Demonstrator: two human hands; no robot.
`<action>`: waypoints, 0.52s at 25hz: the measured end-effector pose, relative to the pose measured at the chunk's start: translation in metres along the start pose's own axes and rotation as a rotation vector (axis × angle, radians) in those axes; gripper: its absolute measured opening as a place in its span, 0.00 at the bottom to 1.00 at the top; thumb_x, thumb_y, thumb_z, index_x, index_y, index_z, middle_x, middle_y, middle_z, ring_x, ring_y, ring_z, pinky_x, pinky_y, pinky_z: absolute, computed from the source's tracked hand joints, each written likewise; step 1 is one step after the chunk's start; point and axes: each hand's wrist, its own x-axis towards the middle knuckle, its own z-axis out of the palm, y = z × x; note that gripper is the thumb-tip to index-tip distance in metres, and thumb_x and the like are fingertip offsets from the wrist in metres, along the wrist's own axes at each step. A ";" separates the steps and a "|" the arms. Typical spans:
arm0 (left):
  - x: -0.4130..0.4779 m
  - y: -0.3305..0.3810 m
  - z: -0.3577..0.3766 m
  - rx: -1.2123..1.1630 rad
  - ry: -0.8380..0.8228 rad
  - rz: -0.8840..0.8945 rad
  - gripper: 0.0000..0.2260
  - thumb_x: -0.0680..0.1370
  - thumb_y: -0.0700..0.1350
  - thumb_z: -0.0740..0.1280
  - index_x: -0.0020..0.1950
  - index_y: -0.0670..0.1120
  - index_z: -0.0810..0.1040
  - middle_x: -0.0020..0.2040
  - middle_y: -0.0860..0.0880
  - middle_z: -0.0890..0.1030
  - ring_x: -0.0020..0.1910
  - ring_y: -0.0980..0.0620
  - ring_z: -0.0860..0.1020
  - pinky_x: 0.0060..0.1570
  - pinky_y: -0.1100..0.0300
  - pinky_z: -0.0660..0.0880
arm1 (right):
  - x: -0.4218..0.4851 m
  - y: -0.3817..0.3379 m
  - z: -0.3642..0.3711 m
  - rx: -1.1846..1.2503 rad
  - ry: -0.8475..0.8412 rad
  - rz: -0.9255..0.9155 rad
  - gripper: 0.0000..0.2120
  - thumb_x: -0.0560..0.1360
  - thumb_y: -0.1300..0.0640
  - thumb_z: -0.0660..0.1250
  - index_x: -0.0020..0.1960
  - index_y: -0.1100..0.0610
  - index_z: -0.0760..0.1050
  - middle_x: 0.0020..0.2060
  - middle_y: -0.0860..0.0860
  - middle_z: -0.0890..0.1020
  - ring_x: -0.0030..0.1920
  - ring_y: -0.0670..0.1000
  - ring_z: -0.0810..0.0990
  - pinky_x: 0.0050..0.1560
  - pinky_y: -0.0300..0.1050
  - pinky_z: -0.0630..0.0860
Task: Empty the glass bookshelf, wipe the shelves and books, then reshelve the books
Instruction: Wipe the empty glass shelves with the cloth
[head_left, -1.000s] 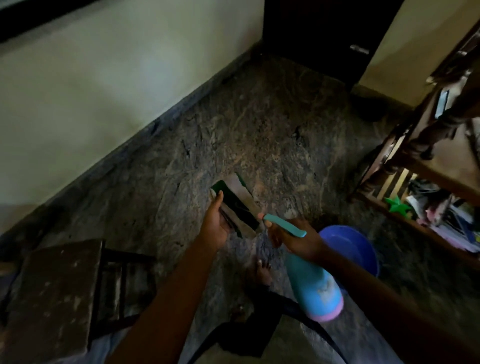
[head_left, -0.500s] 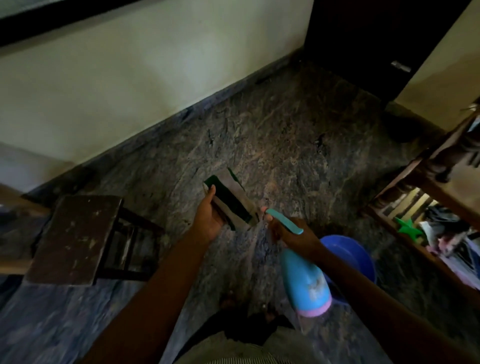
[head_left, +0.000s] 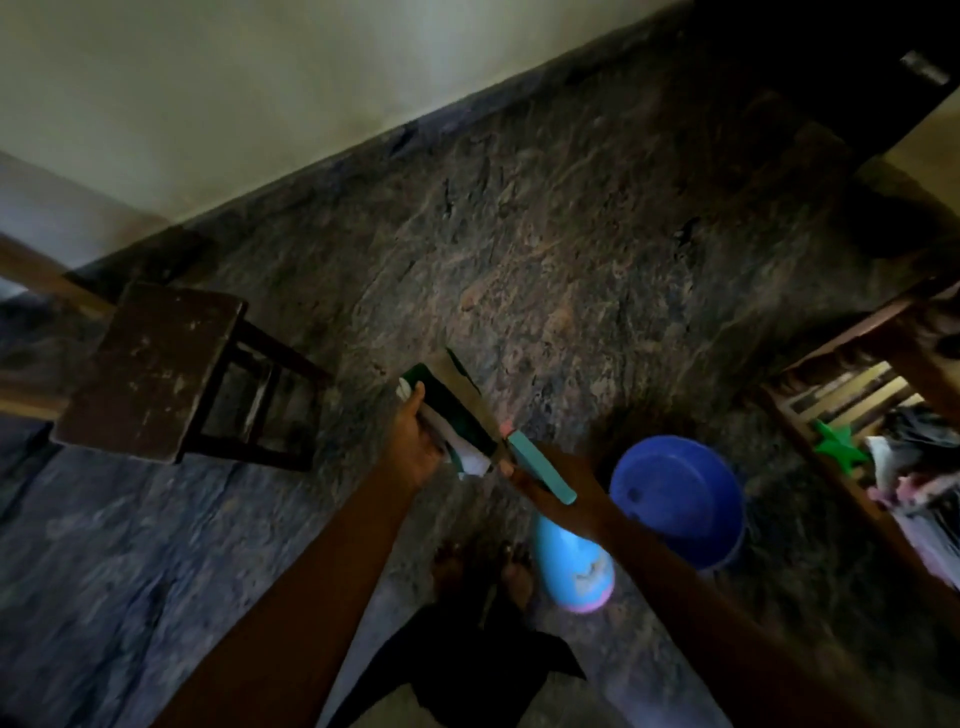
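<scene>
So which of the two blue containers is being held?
The light blue spray bottle with the pink base: the right hand grips it just below the trigger head. The darker blue bucket stands on the floor beside it, untouched.

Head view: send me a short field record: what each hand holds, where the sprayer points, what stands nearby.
left hand: grips green book, what looks like a white cloth bunched beneath it
right hand: grips blue spray bottle at its neck
nozzle: aimed at the book, close to it
blue bucket: upright on stone floor, right of the bottle
wooden stool: on the floor at left, apart from both hands
</scene>
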 end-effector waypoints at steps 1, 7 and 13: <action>0.021 -0.013 -0.014 0.063 0.014 -0.003 0.27 0.64 0.62 0.75 0.53 0.43 0.80 0.44 0.42 0.80 0.42 0.43 0.79 0.46 0.50 0.77 | 0.001 0.007 0.006 0.015 -0.042 -0.008 0.10 0.71 0.45 0.69 0.47 0.50 0.79 0.36 0.54 0.82 0.36 0.47 0.80 0.38 0.40 0.73; 0.033 -0.028 -0.023 0.013 -0.002 -0.109 0.24 0.81 0.56 0.57 0.34 0.41 0.75 0.22 0.46 0.72 0.18 0.52 0.70 0.20 0.65 0.70 | 0.023 0.076 0.041 -0.010 -0.046 0.098 0.33 0.67 0.31 0.62 0.47 0.63 0.79 0.37 0.59 0.83 0.39 0.57 0.82 0.40 0.55 0.77; 0.092 -0.072 -0.060 -0.076 0.124 -0.157 0.18 0.82 0.54 0.52 0.63 0.42 0.69 0.47 0.43 0.79 0.44 0.46 0.78 0.32 0.57 0.79 | 0.065 0.218 0.074 -0.124 0.014 0.212 0.32 0.62 0.62 0.79 0.62 0.67 0.70 0.54 0.57 0.76 0.55 0.56 0.76 0.53 0.32 0.65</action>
